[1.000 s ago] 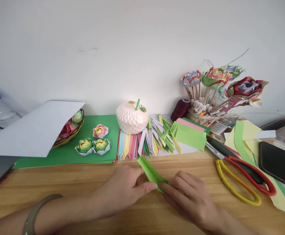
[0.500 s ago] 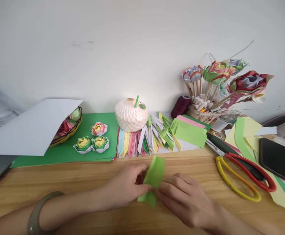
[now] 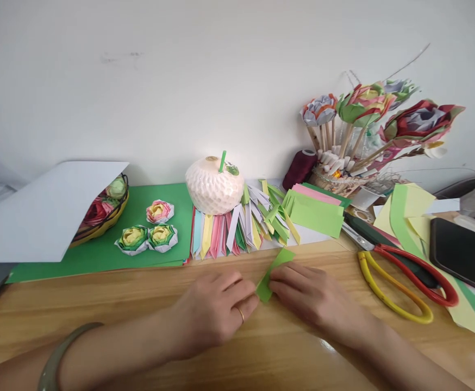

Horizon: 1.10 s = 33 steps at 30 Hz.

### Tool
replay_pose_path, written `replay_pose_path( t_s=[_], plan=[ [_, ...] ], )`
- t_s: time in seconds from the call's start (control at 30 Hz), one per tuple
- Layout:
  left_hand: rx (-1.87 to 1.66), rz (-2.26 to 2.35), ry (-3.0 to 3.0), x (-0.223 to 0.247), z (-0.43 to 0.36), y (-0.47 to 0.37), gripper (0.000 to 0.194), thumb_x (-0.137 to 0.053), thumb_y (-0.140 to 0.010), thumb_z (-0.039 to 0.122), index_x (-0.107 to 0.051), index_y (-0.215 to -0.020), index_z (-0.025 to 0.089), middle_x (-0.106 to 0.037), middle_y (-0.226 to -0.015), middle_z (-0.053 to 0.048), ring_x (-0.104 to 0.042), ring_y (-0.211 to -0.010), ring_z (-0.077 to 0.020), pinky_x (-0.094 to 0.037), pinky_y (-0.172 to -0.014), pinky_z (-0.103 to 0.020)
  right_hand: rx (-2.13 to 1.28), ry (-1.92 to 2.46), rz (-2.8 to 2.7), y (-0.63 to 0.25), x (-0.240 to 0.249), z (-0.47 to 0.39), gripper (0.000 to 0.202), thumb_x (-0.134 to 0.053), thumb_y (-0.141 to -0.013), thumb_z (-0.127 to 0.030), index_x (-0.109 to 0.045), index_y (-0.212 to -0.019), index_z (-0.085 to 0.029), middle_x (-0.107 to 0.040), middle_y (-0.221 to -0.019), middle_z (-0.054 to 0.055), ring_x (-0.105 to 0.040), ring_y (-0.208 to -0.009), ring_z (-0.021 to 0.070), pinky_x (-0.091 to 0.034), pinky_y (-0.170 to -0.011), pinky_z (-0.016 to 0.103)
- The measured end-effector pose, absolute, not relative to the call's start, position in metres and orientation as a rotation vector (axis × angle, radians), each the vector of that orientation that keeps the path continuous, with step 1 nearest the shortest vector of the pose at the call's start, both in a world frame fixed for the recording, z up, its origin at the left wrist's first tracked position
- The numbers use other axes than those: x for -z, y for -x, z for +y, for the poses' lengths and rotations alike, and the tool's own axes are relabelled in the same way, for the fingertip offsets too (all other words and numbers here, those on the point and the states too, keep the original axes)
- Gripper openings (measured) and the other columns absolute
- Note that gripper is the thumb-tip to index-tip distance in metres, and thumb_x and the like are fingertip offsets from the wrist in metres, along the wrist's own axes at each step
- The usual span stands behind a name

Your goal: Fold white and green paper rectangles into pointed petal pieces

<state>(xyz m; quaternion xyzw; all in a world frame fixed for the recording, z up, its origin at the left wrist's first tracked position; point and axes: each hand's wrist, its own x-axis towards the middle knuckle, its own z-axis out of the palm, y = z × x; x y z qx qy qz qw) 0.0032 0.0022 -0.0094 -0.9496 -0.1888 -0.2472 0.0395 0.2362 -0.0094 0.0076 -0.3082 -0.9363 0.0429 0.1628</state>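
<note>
A light green piece of paper (image 3: 268, 280) lies slantwise on the wooden table between my hands, narrow in shape. My right hand (image 3: 317, 301) is closed over its right side, fingers bent and pressing it down. At its lower left edge, the curled fingertips of my left hand (image 3: 219, 309) pinch the paper; a ring is on one finger. Behind my hands rests a fan of folded paper strips (image 3: 221, 239) in several colours. To the right of these is a stack of uncut-looking light green paper pieces (image 3: 318, 214).
Red-and-yellow scissors (image 3: 404, 271) and a black phone (image 3: 461, 254) lie on the right. Paper flowers (image 3: 366, 106) stand in a basket behind. A white textured ornament (image 3: 215, 187), small paper lotuses (image 3: 162, 234), green sheets (image 3: 99, 266) and a white sheet (image 3: 50, 212) are further left.
The green paper has come down from a raised, tilted position onto the table. Both hands have lowered with it, and my left fingers have curled in. The view has shifted slightly.
</note>
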Motion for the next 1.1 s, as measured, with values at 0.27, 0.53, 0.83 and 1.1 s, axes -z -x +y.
replay_pose_path(
  t_s=[0.27, 0.53, 0.83, 1.1],
  plan=[
    [0.687, -0.599, 2.791, 0.021, 0.003, -0.001, 0.015, -0.05, -0.093, 0.013, -0.06, -0.082, 0.013, -0.059, -0.074, -0.002, -0.053, -0.074, -0.0167, -0.042, -0.058, -0.028, -0.192, 0.945, -2.624, -0.233, -0.007, -0.01, 0.028, -0.035, -0.095, -0.012, -0.062, -0.088, -0.014, -0.062, -0.092, 0.009, -0.056, -0.081, 0.0182, -0.046, -0.067, 0.03],
    [0.688, -0.516, 2.86, 0.014, 0.003, -0.004, 0.022, -0.047, -0.093, 0.008, -0.06, -0.076, 0.012, -0.062, -0.079, -0.005, -0.055, -0.074, -0.0169, -0.043, -0.056, -0.028, -0.038, 0.929, -2.629, -0.227, -0.01, -0.012, 0.022, -0.045, -0.092, -0.02, -0.065, -0.083, -0.018, -0.06, -0.072, 0.004, -0.05, -0.07, 0.0175, -0.037, -0.062, 0.031],
    [0.678, -0.47, 2.858, 0.016, 0.003, -0.003, 0.021, -0.044, -0.094, 0.01, -0.062, -0.084, 0.011, -0.064, -0.083, -0.007, -0.058, -0.079, -0.0169, -0.05, -0.061, -0.028, -0.479, 1.067, -2.458, -0.222, -0.009, -0.012, 0.019, -0.046, -0.091, -0.015, -0.061, -0.081, -0.017, -0.06, -0.078, 0.004, -0.052, -0.075, 0.0166, -0.042, -0.065, 0.029],
    [0.635, -0.5, 2.937, 0.019, 0.002, -0.003, 0.02, -0.042, -0.095, 0.009, -0.062, -0.088, 0.011, -0.064, -0.087, -0.007, -0.06, -0.079, -0.0154, -0.053, -0.064, -0.027, -0.424, 1.188, -2.38, -0.217, 0.001, -0.013, 0.018, -0.043, -0.092, -0.016, -0.056, -0.079, -0.018, -0.058, -0.078, 0.005, -0.054, -0.072, 0.017, -0.047, -0.063, 0.028]
  ],
)
